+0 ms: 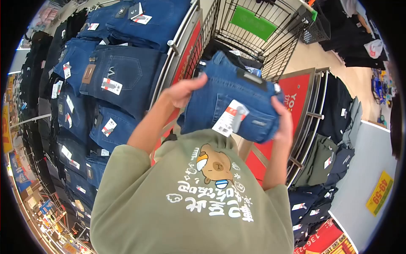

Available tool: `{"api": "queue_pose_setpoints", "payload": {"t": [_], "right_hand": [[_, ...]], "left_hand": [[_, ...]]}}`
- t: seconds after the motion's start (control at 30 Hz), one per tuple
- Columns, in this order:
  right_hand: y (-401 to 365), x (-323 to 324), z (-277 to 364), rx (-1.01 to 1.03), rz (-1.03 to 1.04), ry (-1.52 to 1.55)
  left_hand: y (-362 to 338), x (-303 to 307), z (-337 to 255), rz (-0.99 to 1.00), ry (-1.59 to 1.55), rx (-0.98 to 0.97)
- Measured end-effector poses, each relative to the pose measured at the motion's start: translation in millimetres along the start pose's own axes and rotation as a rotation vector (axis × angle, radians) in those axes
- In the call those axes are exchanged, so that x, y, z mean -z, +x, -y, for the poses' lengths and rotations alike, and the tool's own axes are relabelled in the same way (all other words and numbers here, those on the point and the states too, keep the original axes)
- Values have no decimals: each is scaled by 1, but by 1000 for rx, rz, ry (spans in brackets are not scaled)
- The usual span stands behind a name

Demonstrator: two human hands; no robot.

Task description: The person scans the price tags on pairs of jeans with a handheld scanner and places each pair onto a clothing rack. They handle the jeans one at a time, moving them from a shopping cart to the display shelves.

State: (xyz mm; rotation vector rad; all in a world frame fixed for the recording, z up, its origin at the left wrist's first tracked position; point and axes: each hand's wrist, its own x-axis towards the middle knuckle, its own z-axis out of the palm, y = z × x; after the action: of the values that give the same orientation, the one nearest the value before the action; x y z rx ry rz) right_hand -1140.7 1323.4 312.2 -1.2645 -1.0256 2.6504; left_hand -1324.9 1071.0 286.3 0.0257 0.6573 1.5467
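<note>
A folded pair of blue jeans is held up in front of my chest, above the near end of a shopping cart. My left hand grips its left edge, thumb on top and fingers partly hidden underneath. On the opposite edge, my right hand closes around the denim. A white and red price tag hangs over the back pocket, and a dark label sits at the waistband.
Behind the jeans stands the wire shopping cart with a green panel and dark clothing inside. Stacked jeans fill the rack at left. Folded trousers lie on the right-hand rack, beside a metal rail.
</note>
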Motion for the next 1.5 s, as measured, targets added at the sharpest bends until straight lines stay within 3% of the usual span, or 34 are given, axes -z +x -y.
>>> {"api": "queue_pose_setpoints", "payload": {"t": [0.03, 0.07, 0.17, 0.2, 0.23, 0.27, 0.3, 0.33, 0.37, 0.4, 0.47, 0.57, 0.63, 0.7, 0.77, 0.83, 0.9, 0.93, 0.97, 1.03, 1.1, 1.13, 1.23, 1.37, 1.43, 1.5], "right_hand": [[-14, -15, 17, 9, 8, 64], [-22, -32, 32, 51, 88, 122], [-13, -52, 49, 61, 236, 202], [1, -46, 42, 139, 361, 259], [15, -41, 34, 220, 487, 320], [19, -42, 18, 285, 326, 321], [31, -31, -4, 361, 306, 246], [39, -19, -25, 326, 395, 292], [48, 0, -47, 218, 206, 258], [50, 9, -58, 71, 171, 228], [64, 33, -70, -49, 262, 109], [69, 43, -65, -95, 327, -24], [66, 43, -56, -112, 372, -91], [58, 39, -44, -6, 470, -165], [59, 33, -33, -46, 560, -167], [64, 28, -28, -99, 500, -183], [77, 22, -29, -58, 566, -148], [78, 9, -24, -197, 502, 3], [79, 1, -21, -335, 428, 152], [83, 2, -23, -356, 477, 143], [89, 13, -26, -299, 502, 71], [92, 20, -32, -161, 520, -147], [127, 19, -75, -126, 556, -111], [124, -42, -100, -223, 935, 142], [108, -68, -94, -279, 1009, 63], [85, -104, -88, -524, 1042, -310]], "left_hand": [[-10, -19, -19, 28, 137, -169], [-8, -11, -35, 550, -201, -147], [-4, -6, -58, 595, -153, -260], [-9, -16, -49, -102, -188, -419], [-12, -3, -37, -101, -182, -430], [-11, 27, -16, -157, -232, -448], [-13, 48, 2, -217, -286, -462], [-20, 52, 16, -52, -365, -439], [-26, 53, 34, 112, -450, -411], [-34, 62, 52, 101, -460, -405], [-43, 76, 74, -392, -39, -172], [-46, 65, 92, -278, -63, -126], [-44, 50, 98, -310, -88, -171], [-37, 32, 100, -345, -116, -232], [-29, 13, 101, -254, -447, -224], [-16, 14, 111, -356, -495, -220], [-6, 24, 124, -451, -511, -117], [-3, 26, 129, -407, -567, -147], [-5, 28, 135, -416, -568, -179], [-15, 2, 124, -385, -625, -325], [-23, -25, 111, -331, -710, -449], [-26, -31, 107, -272, -792, -557], [-43, -15, 121, -268, -728, -649], [-90, -25, 122, -305, -822, -873], [-121, -38, 132, -361, -835, -1010], [-154, -42, 152, -659, -721, -1116]]}}
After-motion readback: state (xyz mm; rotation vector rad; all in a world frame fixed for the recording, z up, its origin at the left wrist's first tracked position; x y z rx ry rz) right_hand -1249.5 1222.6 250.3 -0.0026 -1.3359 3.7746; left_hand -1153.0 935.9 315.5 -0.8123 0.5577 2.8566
